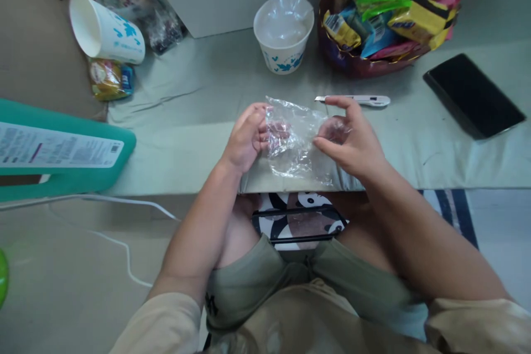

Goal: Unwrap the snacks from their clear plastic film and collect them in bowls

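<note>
Fingers of both hands are pinching a crumpled clear plastic bag [292, 141] at frame centre, just above the near table edge [186, 177]. Left hand [245, 137] is closing on the bag's left edge, thumb over the film; right hand [352, 141] is gripping the right edge, index finger half-extended. The bag's long axis is running left-right between the hands, both equally near. Just beyond the right fingertips a white utility knife [360, 100] is lying; further up, a bag-lined paper cup [284, 33].
</note>
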The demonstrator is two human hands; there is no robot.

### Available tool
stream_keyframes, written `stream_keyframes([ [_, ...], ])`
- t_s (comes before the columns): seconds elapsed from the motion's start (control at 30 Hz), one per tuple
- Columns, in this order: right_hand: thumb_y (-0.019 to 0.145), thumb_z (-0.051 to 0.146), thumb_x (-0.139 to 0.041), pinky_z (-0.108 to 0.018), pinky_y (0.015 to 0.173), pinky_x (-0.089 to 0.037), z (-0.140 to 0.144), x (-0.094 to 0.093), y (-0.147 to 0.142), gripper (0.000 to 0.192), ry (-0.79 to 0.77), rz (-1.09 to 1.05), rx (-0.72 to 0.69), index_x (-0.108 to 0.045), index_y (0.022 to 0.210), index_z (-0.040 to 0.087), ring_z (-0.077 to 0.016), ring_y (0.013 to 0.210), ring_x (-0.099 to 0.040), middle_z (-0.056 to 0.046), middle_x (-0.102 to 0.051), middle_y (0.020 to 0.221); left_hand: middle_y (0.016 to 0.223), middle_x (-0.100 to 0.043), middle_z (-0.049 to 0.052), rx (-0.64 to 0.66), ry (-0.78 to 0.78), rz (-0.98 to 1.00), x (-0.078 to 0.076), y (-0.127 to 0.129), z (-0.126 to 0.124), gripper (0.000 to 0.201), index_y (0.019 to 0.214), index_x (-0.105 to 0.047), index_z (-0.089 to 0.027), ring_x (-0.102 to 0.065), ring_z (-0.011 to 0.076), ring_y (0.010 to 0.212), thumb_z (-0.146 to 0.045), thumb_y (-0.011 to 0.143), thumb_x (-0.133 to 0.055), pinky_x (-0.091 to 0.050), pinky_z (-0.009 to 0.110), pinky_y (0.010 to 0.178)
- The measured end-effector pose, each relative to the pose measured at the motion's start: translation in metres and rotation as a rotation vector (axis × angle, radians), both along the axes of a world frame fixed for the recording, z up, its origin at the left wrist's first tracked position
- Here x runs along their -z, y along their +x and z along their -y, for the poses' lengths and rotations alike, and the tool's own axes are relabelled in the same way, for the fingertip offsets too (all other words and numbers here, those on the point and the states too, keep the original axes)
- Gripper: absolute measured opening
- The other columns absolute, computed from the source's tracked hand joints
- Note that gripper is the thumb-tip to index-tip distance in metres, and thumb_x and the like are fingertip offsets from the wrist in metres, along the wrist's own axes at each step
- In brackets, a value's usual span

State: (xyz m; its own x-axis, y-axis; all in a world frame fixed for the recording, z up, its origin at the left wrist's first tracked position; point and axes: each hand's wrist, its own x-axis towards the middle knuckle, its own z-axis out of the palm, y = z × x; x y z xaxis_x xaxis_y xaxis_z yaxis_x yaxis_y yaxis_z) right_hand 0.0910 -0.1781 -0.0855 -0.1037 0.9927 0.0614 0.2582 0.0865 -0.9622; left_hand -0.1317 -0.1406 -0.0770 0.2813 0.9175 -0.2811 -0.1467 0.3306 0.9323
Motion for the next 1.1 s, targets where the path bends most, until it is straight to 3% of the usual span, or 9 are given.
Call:
stream_keyframes([
  [0.13, 0.079, 0.035, -0.079, -0.038, 0.075, -0.056, -0.008, 0.007, 0.008, 0.071, 0.020, -0.132, 0.118, -0.046, 0.142, 0.033, -0.0209, 0.083, -0.069, -0.002, -0.070, 0.098, 0.077, -0.075, 0.003, 0.182, -0.110, -0.095, -0.001, 0.003, 0.003, 0.043, 0.096, -0.060, -0.019, -0.072, 0.0154, 0.065, -0.035, 0.067, -0.088, -0.056, 0.023, 0.056],
  [0.27, 0.077, 0.046, -0.082, -0.038, 0.082, -0.057, -0.013, 0.008, 0.007, 0.062, -0.078, -0.355, 0.175, -0.056, 0.131, 0.032, -0.0239, 0.101, -0.070, -0.005, -0.071, 0.109, 0.068, -0.070, -0.004, 0.045, -0.039, -0.058, -0.006, 0.005, 0.004, 0.029, 0.086, -0.056, -0.020, -0.066, 0.0091, 0.057, -0.028, 0.071, -0.080, -0.052, 0.019, 0.053],
  [0.43, 0.072, 0.045, -0.084, -0.030, 0.061, -0.053, -0.010, -0.002, -0.007, 0.037, -0.415, -0.475, 0.017, -0.061, 0.090, 0.023, -0.0147, 0.063, -0.062, 0.003, -0.061, 0.068, 0.055, -0.060, -0.009, 0.042, -0.058, -0.064, -0.008, 0.004, 0.003, 0.032, 0.099, -0.054, -0.025, -0.061, 0.0118, 0.043, -0.027, 0.074, -0.074, -0.045, 0.020, 0.042],
  [0.57, 0.072, 0.037, -0.079, -0.028, 0.051, -0.049, -0.008, -0.013, -0.013, 0.034, -0.377, -0.569, 0.036, -0.060, 0.098, 0.028, -0.0120, 0.048, -0.053, 0.009, -0.053, 0.058, 0.055, -0.060, -0.008, 0.033, -0.075, 0.004, -0.011, -0.001, 0.002, 0.032, 0.095, -0.057, -0.025, -0.058, 0.0109, 0.039, -0.032, 0.070, -0.077, -0.038, 0.019, 0.037],
  [0.7, 0.070, 0.050, -0.072, -0.032, 0.053, -0.050, -0.009, -0.022, -0.012, 0.029, -0.274, -0.616, 0.049, -0.060, 0.073, 0.024, -0.0150, 0.052, -0.058, 0.002, -0.059, 0.060, 0.058, -0.062, -0.002, 0.110, -0.081, 0.065, -0.013, -0.007, 0.000, 0.038, 0.076, -0.059, -0.020, -0.062, 0.0120, 0.049, -0.057, 0.075, -0.071, -0.051, 0.024, 0.049],
  [0.83, 0.078, 0.073, -0.053, -0.035, 0.056, -0.048, -0.008, -0.021, -0.010, 0.053, -0.291, -0.479, 0.019, -0.063, 0.070, 0.023, -0.0175, 0.058, -0.060, -0.004, -0.062, 0.065, 0.066, -0.061, -0.002, 0.113, 0.097, -0.111, -0.010, -0.011, -0.002, 0.032, 0.077, -0.065, -0.018, -0.057, 0.0080, 0.055, -0.047, 0.074, -0.078, -0.048, 0.021, 0.053],
  [0.97, 0.067, 0.044, -0.081, -0.029, 0.059, -0.044, -0.008, -0.013, -0.012, 0.041, -0.288, -0.431, 0.133, -0.063, 0.099, 0.026, -0.0135, 0.060, -0.056, 0.003, -0.062, 0.070, 0.078, -0.066, 0.000, 0.175, 0.277, -0.337, -0.002, -0.017, -0.002, 0.021, 0.094, -0.069, -0.019, -0.058, 0.0092, 0.064, -0.025, 0.076, -0.077, -0.048, 0.021, 0.059],
  [1.03, 0.062, 0.031, -0.082, -0.028, 0.060, -0.043, -0.008, -0.010, -0.013, 0.056, -0.304, -0.460, 0.145, -0.058, 0.112, 0.028, -0.0132, 0.063, -0.057, 0.004, -0.064, 0.076, 0.090, -0.068, 0.002, 0.073, 0.397, -0.447, 0.003, -0.019, -0.002, 0.022, 0.101, -0.068, -0.020, -0.064, 0.0116, 0.076, -0.020, 0.080, -0.069, -0.052, 0.023, 0.067],
  [1.1, 0.064, 0.031, -0.079, -0.027, 0.062, -0.043, -0.008, -0.009, -0.015, 0.045, -0.308, -0.449, 0.168, -0.058, 0.104, 0.025, -0.0125, 0.066, -0.057, 0.003, -0.064, 0.079, 0.099, -0.067, 0.004, -0.166, 0.580, -0.611, 0.007, -0.018, -0.002, 0.025, 0.102, -0.067, -0.021, -0.065, 0.0129, 0.084, -0.014, 0.079, -0.065, -0.053, 0.025, 0.073],
])
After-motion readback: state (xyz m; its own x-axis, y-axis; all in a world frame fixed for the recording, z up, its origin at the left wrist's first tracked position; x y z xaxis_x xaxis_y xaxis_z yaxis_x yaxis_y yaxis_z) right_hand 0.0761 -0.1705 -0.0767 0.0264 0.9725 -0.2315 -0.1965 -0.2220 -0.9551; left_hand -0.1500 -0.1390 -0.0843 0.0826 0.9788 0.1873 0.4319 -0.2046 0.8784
